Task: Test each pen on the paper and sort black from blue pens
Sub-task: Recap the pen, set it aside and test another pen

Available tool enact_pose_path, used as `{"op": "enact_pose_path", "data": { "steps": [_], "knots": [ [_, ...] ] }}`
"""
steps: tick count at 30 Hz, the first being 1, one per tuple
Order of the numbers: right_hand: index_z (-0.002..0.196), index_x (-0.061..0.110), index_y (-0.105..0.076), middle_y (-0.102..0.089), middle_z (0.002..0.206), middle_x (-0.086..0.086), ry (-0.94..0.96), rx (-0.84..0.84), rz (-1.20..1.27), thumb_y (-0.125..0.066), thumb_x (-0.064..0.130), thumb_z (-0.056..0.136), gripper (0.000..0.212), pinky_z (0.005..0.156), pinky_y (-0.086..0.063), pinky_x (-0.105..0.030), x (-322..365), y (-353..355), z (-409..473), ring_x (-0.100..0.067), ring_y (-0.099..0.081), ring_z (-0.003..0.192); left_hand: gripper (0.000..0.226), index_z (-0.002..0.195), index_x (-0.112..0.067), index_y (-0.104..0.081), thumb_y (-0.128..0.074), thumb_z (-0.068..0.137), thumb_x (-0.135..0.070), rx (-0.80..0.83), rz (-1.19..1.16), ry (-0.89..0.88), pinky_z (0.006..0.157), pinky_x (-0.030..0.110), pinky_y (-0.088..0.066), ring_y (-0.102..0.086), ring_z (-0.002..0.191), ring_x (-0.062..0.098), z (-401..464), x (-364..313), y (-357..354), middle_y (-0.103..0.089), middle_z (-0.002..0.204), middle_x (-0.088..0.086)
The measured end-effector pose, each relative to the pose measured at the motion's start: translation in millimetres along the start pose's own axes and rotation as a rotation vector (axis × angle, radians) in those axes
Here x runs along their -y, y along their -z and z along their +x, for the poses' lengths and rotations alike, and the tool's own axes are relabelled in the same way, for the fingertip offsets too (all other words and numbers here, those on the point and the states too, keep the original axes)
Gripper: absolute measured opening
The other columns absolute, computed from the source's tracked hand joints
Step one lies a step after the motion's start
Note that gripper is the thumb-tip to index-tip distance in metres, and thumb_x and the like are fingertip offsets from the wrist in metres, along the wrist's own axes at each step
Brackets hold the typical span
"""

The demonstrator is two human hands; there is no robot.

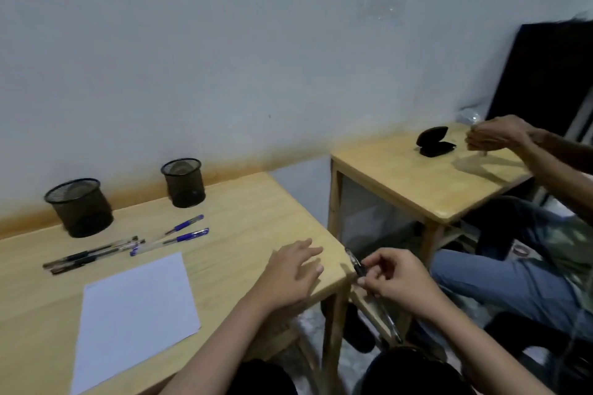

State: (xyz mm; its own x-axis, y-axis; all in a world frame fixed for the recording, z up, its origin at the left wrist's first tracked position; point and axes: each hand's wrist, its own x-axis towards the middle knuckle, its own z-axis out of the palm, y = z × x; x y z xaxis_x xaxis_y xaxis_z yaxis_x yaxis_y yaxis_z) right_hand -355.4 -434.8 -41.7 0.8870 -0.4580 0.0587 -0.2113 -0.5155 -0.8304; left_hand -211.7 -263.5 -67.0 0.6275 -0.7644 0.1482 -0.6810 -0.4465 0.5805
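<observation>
Pen (359, 267) pinched by right hand (398, 279) at 4 o'clock; left hand (293, 269) rests flat, holding nothing; carry it to paper (134, 314), 8 o'clock.

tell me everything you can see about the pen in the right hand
The pen is slim with a dark upper end and a clear-looking lower barrel. The right hand pinches it near the top, fingers curled round it. It slants down to the right, off the table's corner, touching nothing else visible. Ink colour cannot be told.

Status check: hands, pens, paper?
Right hand grips a pen off the table edge. Left hand open, flat on table. Paper unmarked. Nothing blocking.
</observation>
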Motion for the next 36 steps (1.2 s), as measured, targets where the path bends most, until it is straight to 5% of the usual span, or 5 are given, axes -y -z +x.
{"op": "enact_pose_path", "data": {
  "steps": [10, 15, 23, 28, 36],
  "knots": [
    [0.081, 0.015, -0.062, -0.067, 0.073, -0.002, -0.189, -0.14, -0.391, -0.076, 0.021, 0.076, 0.016, 0.057, -0.043, -0.024, -73, 46, -21, -0.013, -0.061, 0.068, 0.047, 0.143, -0.039, -0.025, -0.025, 0.097, -0.046, 0.132, 0.318, -0.003, 0.116, 0.049, -0.006, -0.006, 0.146, 0.017, 31, 5, -29, -0.008, 0.158, -0.007],
    [0.063, 0.03, -0.037, -0.045, 0.068, 0.008, -0.211, -0.131, -0.55, -0.07, 0.031, 0.078, 0.036, 0.054, -0.038, -0.029, -83, 46, -25, -0.016, -0.051, 0.074, 0.047, 0.143, -0.04, -0.024, -0.024, 0.097, -0.047, 0.124, 0.319, -0.006, 0.116, 0.048, -0.007, -0.005, 0.146, 0.017, 31, 5, -31, -0.008, 0.158, -0.007],
    [0.089, 0.014, -0.062, -0.064, 0.09, -0.003, -0.11, -0.082, -0.508, -0.066, 0.031, 0.081, 0.02, 0.073, -0.052, -0.036, -55, 22, -14, -0.021, -0.061, 0.09, 0.046, 0.141, -0.038, -0.033, -0.033, 0.096, -0.046, 0.098, 0.226, 0.0, 0.116, 0.047, -0.008, -0.01, 0.145, 0.016, 31, 6, -31, -0.015, 0.157, -0.008],
    [0.089, 0.019, -0.067, -0.066, 0.083, 0.005, 0.024, -0.073, -0.395, -0.067, 0.032, 0.08, 0.016, 0.069, -0.055, -0.031, -26, -6, -5, -0.008, -0.062, 0.077, 0.039, 0.128, -0.028, -0.053, -0.055, 0.089, -0.032, -0.049, -0.16, 0.06, 0.112, 0.037, -0.032, -0.039, 0.133, 0.012, 10, 10, -10, -0.044, 0.144, -0.007],
    [0.092, 0.017, -0.07, -0.067, 0.085, 0.008, 0.267, 0.044, -0.159, -0.065, 0.029, 0.084, 0.014, 0.072, -0.056, -0.03, 43, -91, 24, -0.007, -0.063, 0.076, 0.037, 0.126, -0.032, -0.054, -0.056, 0.089, -0.033, -0.295, -0.106, 0.268, 0.105, 0.027, -0.034, -0.043, 0.125, 0.006, -73, 65, 66, -0.048, 0.139, -0.012]
  ]
}}
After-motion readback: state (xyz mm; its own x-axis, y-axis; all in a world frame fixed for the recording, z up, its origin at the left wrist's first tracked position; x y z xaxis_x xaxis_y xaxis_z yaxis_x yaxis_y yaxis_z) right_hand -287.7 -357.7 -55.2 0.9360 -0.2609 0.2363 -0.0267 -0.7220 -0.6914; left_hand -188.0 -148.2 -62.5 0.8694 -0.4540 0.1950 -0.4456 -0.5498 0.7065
